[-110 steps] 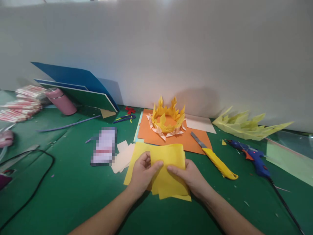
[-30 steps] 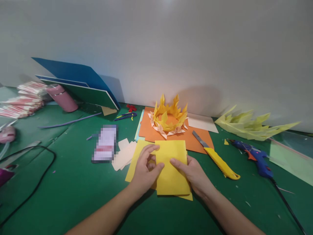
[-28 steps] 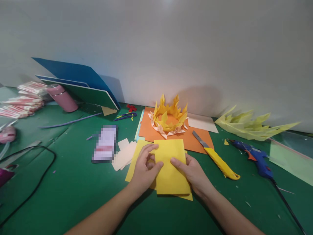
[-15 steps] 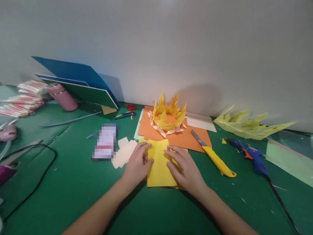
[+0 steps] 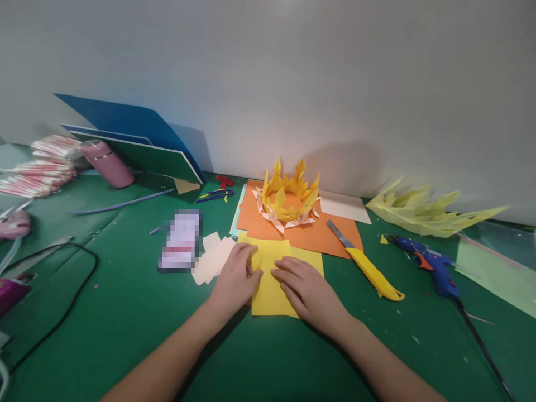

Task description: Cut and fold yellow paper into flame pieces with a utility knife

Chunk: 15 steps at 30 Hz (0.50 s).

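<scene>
1. The paper (image 5: 270,287) is plain yellow, smooth and oblong, its near edge straight. It lies on the desk (image 5: 259,363) between the hands, over a yellow sheet (image 5: 312,259) that shows at its right.
2. The left hand (image 5: 234,277) is at the paper's left edge, fingers curled, thumb apart from them; whether they pinch it, I cannot tell.
3. The right hand (image 5: 312,291) rests over the paper's right side, fingers slightly spread.
4. The desk is green, dotted with scraps. A crown (image 5: 287,195) stands on orange card (image 5: 335,233), near a knife (image 5: 374,272); a glue gun (image 5: 431,267) lies farther right.
5. Behind rises a pale grey wall (image 5: 268,84).
</scene>
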Motion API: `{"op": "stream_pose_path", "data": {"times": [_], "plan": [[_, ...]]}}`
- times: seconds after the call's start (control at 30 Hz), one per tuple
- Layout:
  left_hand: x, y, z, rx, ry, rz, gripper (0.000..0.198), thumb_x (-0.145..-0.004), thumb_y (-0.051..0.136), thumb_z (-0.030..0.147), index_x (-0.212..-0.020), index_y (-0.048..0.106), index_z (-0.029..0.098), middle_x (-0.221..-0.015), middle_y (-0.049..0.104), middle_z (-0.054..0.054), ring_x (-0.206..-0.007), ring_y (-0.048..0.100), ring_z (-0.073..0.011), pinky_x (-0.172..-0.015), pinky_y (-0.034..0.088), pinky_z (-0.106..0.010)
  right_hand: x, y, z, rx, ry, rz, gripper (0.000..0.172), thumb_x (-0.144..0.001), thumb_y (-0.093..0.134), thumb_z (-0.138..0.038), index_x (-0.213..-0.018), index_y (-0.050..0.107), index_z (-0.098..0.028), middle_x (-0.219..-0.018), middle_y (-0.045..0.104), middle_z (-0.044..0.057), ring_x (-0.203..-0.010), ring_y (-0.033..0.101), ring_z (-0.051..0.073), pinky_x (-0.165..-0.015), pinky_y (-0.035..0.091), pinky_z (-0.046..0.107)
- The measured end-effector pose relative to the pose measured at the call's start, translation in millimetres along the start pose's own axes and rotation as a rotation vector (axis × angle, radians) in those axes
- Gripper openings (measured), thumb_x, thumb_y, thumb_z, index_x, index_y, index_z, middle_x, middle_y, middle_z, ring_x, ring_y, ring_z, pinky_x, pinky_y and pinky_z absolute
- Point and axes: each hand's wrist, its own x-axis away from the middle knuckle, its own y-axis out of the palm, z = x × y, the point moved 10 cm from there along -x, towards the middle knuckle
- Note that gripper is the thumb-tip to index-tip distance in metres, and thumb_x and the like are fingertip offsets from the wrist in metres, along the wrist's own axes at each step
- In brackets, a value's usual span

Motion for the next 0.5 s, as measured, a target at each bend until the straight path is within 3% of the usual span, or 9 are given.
{"op": "stream_pose_path", "data": {"times": [0.27,0.5], "plan": [[-1.7,0.7,3.0,-0.109,-0.019,-0.069,0.034,-0.075,0.061,0.012,-0.109,0.055,0.017,-0.118,0.054,-0.009,-0.065,0.056,-0.0116,-0.071,0.054,-0.034,-0.9,1.9,-0.2,0.000,0.008,-0.029,0.031,-0.094,0.036,-0.018,-0.111,0.062,-0.016,-0.115,0.064,0.013,-0.109,0.058,0.025,-0.094,0.050,0.046],[-1.8,-6.5,5.5,-0.231,-0.068,-0.100,0.022,-0.075,0.069,0.021,-0.092,0.056,0.016,-0.098,0.051,-0.003,-0.056,0.052,-0.0105,-0.068,0.052,-0.036,1.1,4.4,-1.9,0.070,-0.043,-0.026,0.032,-0.094,0.038,-0.019,-0.113,0.063,-0.016,-0.116,0.064,0.014,-0.108,0.059,0.026,-0.091,0.052,0.046]]}}
